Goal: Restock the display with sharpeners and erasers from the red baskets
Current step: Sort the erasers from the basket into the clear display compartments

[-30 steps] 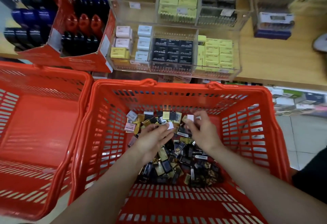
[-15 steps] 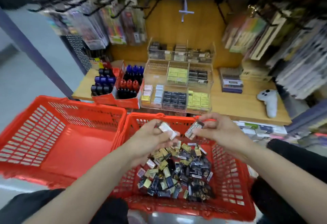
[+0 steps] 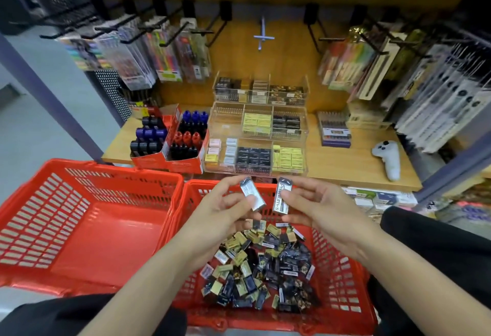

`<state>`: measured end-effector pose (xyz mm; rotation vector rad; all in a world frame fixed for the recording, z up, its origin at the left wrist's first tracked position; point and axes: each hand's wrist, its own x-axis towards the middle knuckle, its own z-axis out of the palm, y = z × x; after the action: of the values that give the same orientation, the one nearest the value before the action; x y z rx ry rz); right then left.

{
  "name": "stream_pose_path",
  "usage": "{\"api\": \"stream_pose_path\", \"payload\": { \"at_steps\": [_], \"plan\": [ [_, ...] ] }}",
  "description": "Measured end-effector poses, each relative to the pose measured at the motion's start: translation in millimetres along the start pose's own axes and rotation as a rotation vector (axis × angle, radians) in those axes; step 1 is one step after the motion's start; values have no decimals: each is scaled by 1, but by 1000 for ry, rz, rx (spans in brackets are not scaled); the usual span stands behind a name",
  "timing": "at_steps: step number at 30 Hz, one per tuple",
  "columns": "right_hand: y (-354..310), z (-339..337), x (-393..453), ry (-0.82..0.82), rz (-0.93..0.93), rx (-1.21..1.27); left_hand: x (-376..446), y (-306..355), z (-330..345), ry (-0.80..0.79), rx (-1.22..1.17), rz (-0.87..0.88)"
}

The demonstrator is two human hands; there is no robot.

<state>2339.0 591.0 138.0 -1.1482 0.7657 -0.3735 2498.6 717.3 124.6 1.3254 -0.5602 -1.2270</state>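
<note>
left fingers [image 3: 240,204]: curled, pinching one small white wrapped eraser [image 3: 252,194] between thumb and fingertips, held tilted above the basket.
right fingers [image 3: 297,197]: thumb and forefinger pinch a second eraser [image 3: 282,195], a white one with dark print along its length, held almost upright.
left hand [image 3: 220,213]: raised over the far part of the right basket, near its far rim.
right hand [image 3: 318,210]: at the same height, just beside the left one; the two erasers are near but apart.
right red basket [image 3: 342,282]: it holds a loose heap of small packs [image 3: 260,264], black, gold and white, many of them.
left red basket [image 3: 87,232]: i see nothing inside it.
display [image 3: 255,136]: a clear tiered box on the wooden counter [image 3: 345,160], beyond the baskets; the front row has white, black and yellow packs, the middle row has one compartment at the left that looks bare.
red carton [image 3: 186,167]: beside the display on the left, with blue, red and black pieces, maybe sharpeners.
progress: i judge the task is somewhere in the middle. several compartments look full, but the heap in the basket is large, so much sorting is left.
next: probably the two white erasers belong to the white stack in the front row, left side.
</note>
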Motion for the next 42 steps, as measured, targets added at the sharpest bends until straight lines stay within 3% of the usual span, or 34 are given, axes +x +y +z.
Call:
{"api": "stream_pose_path", "payload": {
  "at_steps": [4,9,13,18,23,26,33,37,42],
  "plan": [
    [1,2,0,-79,17,-5,4,1,-1,-7,-3,-14],
    [5,6,1,-50,-46,-29,9,-1,10,-11,-254,-40],
    [7,9,2,-87,-67,-45,13,-1,19,29,-240,-31],
    [-6,-3,8,103,-52,160,17,7,16,-23,-304,13],
    [-10,-8,6,213,-86,128,19,6,15,-26,-241,27],
    [-7,-9,5,231,-96,44,20,2,16,-3,-190,2],
    [-2,-9,6,271,-144,113,21,1,20,-72,-98,-4],
    [2,-5,7,265,-170,-24,22,-1,24,-63,-88,-26],
    [-11,-15,10,285,-121,168,24,0,21,-11,-46,-32]
  ]
}}
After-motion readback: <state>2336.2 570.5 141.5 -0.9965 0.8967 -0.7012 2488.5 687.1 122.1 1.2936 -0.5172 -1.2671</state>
